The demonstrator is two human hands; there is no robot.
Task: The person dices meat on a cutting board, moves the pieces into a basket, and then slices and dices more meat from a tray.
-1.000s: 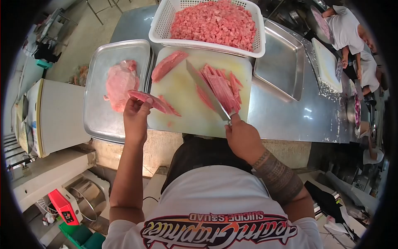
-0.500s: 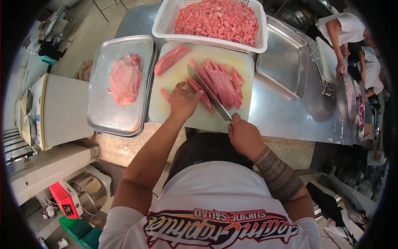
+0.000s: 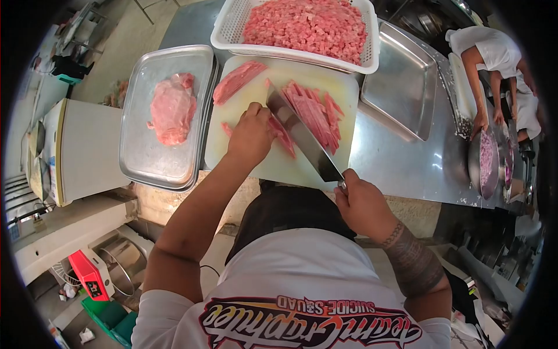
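Observation:
My right hand (image 3: 361,203) is wrapped round the handle of a wide knife (image 3: 305,138), whose blade slants up and left across the white cutting board (image 3: 349,116). Left of the blade, my left hand (image 3: 252,135) has its fingers curled down onto a thin strip of meat (image 3: 283,139). On the blade's other side lies a pile of meat strips (image 3: 314,113). A thicker meat piece (image 3: 238,81) rests at the board's upper left, and a small bit shows beside my left hand.
A metal tray (image 3: 135,116) at left holds a large meat slab (image 3: 173,109). Behind the board stands a white basket (image 3: 224,38) of diced meat (image 3: 305,29). An empty-looking tray (image 3: 401,81) is at right. Beyond it, people in white (image 3: 491,49) work over a bowl (image 3: 487,166).
The knife has shifted slightly right and down with my right hand, showing more blade face. My left hand has turned over the thin strip, its fingers now curled. The people at right have moved.

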